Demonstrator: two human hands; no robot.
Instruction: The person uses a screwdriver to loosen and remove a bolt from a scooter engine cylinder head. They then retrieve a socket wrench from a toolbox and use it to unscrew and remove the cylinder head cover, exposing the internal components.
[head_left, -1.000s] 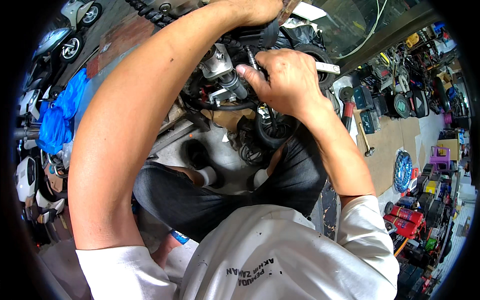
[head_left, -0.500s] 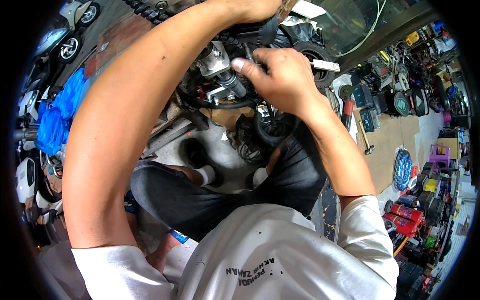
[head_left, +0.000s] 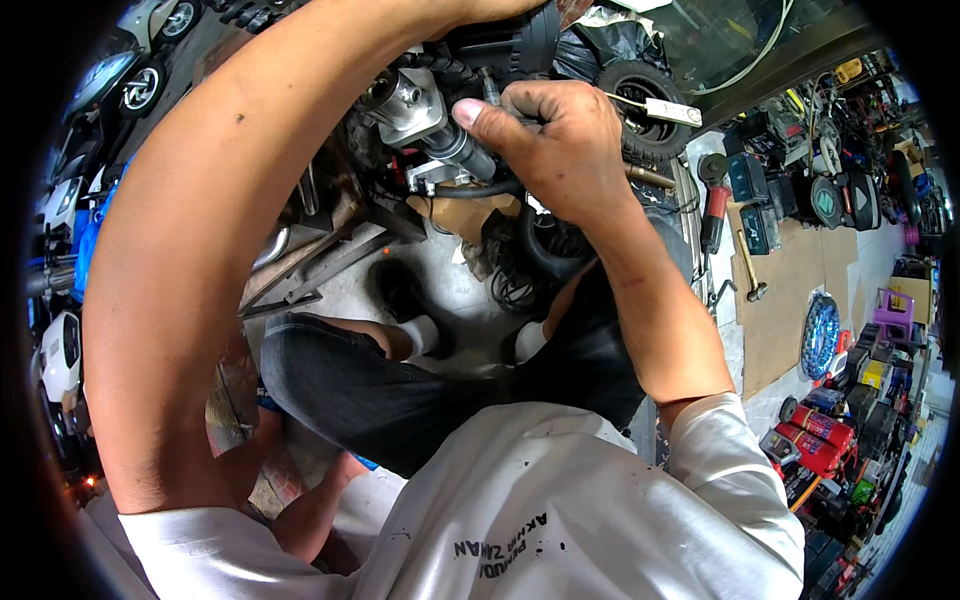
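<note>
My left hand (head_left: 510, 8) is mostly cut off at the top edge, beside a black ribbed part (head_left: 530, 45); its fingers are hidden. My right hand (head_left: 560, 150) has curled fingers around a slender metal part (head_left: 490, 85), largely hidden by them, with the thumb pointing left. Just left of that hand is a silver bracket (head_left: 405, 105) with a round bore, joined to a grey cylinder (head_left: 455, 150). A black hose (head_left: 460, 190) runs below them. A white elongated piece (head_left: 670, 112) with a thin cord lies over a tyre (head_left: 640, 140) to the right.
Scooters (head_left: 140, 85) stand at left. Another person's bare leg (head_left: 310, 515) shows low left. A red power tool (head_left: 715, 210), a hammer (head_left: 750, 260), cardboard (head_left: 775, 340), red extinguishers (head_left: 815, 430) and a purple stool (head_left: 890, 315) are at right. Scrap metal (head_left: 330, 265) lies below the bracket.
The view has shifted, so the bracket sits higher and further left. My right hand has moved up and left with it, fingers still curled; my left hand is further cut off at the top.
</note>
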